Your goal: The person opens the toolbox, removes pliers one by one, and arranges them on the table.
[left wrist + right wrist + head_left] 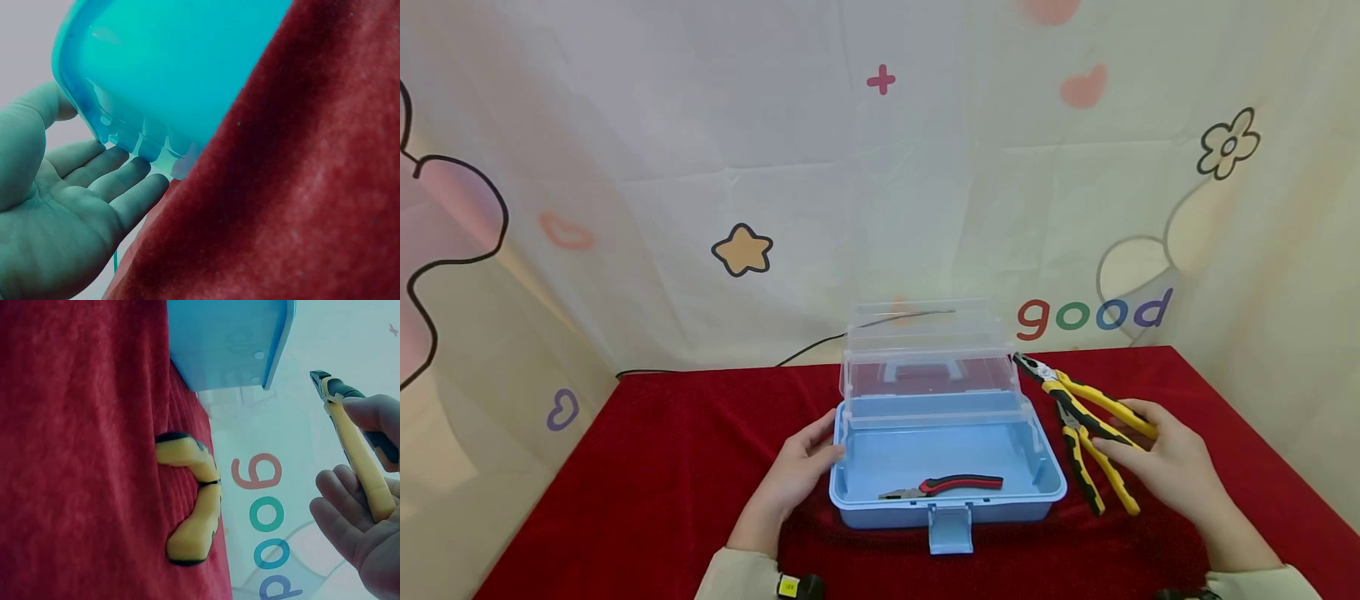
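Observation:
A light-blue toolbox (951, 515) stands with its clear lid (925, 375) raised. Inside lie pliers with red-and-black handles (962, 482), near the front wall. My left hand (790, 473) holds the box's left side, thumb at the rim and fingers against the outer wall (144, 140). To the right, my right hand (1180, 458) holds large yellow-and-black pliers (357, 453) by their spread handles. They are raised above the cloth, jaws pointing to the box's back right corner. Smaller yellow-and-black pliers (1078, 471) lie below them beside the box, handles apart.
Red cloth (700, 467) covers the table. Behind it hangs a pale printed curtain (790, 125). A thin black cord (808, 346) runs along the back. The box's front latch (951, 533) hangs down.

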The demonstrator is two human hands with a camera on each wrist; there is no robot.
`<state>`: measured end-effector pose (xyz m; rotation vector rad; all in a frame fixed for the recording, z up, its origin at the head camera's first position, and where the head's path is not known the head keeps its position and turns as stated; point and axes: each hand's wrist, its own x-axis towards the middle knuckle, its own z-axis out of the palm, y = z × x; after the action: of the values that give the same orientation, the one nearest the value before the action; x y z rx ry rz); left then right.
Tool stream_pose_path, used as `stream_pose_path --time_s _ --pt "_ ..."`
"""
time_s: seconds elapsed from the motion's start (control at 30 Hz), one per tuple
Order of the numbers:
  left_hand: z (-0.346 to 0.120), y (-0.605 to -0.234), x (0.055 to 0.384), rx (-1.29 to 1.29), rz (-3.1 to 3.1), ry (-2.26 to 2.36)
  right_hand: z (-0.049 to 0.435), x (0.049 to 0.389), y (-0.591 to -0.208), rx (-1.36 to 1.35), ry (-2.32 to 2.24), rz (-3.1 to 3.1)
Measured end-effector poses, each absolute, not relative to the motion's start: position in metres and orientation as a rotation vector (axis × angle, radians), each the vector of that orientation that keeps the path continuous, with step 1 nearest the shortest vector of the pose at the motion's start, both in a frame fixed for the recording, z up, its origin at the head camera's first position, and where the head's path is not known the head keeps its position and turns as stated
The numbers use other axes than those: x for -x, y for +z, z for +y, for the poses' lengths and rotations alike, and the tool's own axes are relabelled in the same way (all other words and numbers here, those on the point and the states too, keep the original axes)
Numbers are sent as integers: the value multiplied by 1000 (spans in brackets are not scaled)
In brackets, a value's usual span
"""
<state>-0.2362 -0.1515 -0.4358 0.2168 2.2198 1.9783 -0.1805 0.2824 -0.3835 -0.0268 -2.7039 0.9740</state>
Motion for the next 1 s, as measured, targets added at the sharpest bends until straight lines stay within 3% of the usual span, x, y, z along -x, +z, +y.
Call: stream_pose_path --time_s 1.0 --pt "-151 -435 236 -214 2221 1975 306 176 -399 184 937 -2730"
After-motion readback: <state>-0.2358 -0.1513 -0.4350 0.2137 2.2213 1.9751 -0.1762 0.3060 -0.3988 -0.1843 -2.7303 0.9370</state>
